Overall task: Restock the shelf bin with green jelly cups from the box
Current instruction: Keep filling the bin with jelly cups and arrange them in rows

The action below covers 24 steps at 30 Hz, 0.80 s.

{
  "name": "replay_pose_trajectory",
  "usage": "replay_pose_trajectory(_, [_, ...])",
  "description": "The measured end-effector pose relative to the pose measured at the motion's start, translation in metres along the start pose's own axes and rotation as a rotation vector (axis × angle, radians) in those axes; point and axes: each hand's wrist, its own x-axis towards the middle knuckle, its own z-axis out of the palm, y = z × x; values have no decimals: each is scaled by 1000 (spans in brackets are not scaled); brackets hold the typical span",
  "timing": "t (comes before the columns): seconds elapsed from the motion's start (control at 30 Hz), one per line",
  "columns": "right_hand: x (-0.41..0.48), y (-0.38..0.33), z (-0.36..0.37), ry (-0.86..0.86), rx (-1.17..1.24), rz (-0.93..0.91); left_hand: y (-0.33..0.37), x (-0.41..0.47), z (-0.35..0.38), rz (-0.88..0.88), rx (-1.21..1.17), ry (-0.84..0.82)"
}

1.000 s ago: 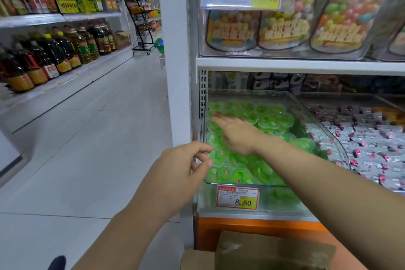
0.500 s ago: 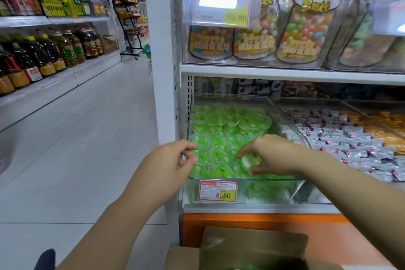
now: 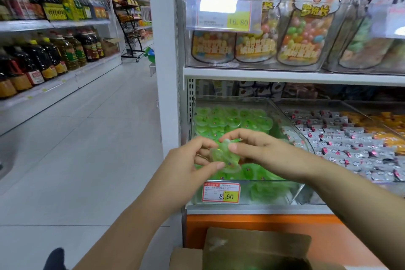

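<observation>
Grey aisle floor (image 3: 76, 160); shelf bin (image 3: 293, 129) holds green jelly cups (image 3: 232, 119). One cup (image 3: 221, 154) pinched by left hand (image 3: 186, 169), right hand (image 3: 265, 152); box (image 3: 252, 250) cut off.

Two hands (image 3: 186, 169) (image 3: 263, 153), one box (image 3: 252, 247) below them

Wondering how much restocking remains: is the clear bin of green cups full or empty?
Mostly full: green jelly cups cover the clear bin from front to back.

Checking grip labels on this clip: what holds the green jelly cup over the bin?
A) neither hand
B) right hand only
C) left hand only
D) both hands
D: the left hand and right hand both pinch the green jelly cup from opposite sides.
</observation>
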Motion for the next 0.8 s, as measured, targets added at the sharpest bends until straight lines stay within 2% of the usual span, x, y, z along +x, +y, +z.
replay_pose_trajectory(0.1, [-1,3,10,79,131,28,0,1,-2,-78,-130,21])
replay_pose_trajectory(0.27, [-7,4,18,360,150,-19,-3,4,-2,-171,-225,86])
replay_pose_trajectory(0.4, [-3,9,29,417,170,-104,-4,7,0,-199,-250,89])
replay_pose_trajectory(0.5, [9,18,27,457,218,-68,-5,5,-1,-174,-145,118])
replay_pose_trajectory(0.63, [42,34,11,560,237,36,-15,4,-14,-116,252,180])
replay_pose_trajectory(0.8, [92,47,15,542,241,169,-15,3,-15,-142,308,106])
